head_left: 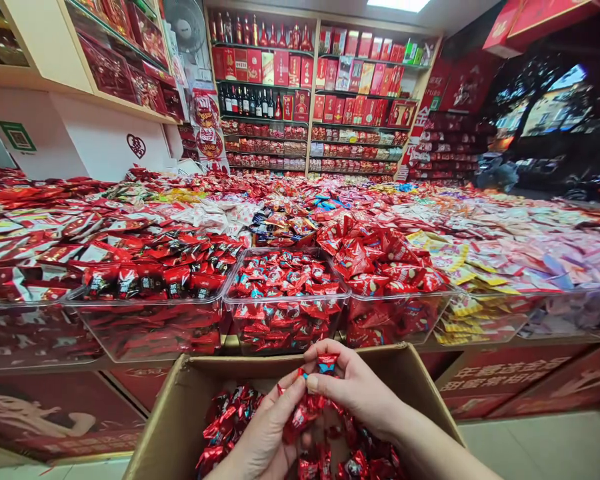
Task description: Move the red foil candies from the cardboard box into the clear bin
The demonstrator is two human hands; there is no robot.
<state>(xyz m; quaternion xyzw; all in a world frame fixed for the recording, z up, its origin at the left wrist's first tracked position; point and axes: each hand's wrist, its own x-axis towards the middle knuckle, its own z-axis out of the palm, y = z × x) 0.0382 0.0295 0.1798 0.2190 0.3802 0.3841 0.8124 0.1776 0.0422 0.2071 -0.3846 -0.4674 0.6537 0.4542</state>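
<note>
Both my hands are together over an open cardboard box (pixel 165 407) that holds many red foil-wrapped candies (pixel 233 417). My left hand (pixel 267 430) is closed around wrapped candies (pixel 300 419), its thumb pressing near a red and blue wrapper. Beside it, my right hand (pixel 357 387) pinches a red and blue wrapped candy (pixel 327 363) between thumb and fingers. The fingertips of the two hands meet, and part of what they hold is hidden. Just beyond the box stands a clear plastic bin (pixel 285 300) of similar small red and blue candies.
Left of that bin, another clear bin (pixel 145 307) holds red and black packets. To its right sit larger red packets (pixel 380 260) and yellow packets (pixel 473 267). Behind the wide candy display, shelves (pixel 310 87) carry bottles and red boxes. Tiled floor (pixel 545 447) shows at right.
</note>
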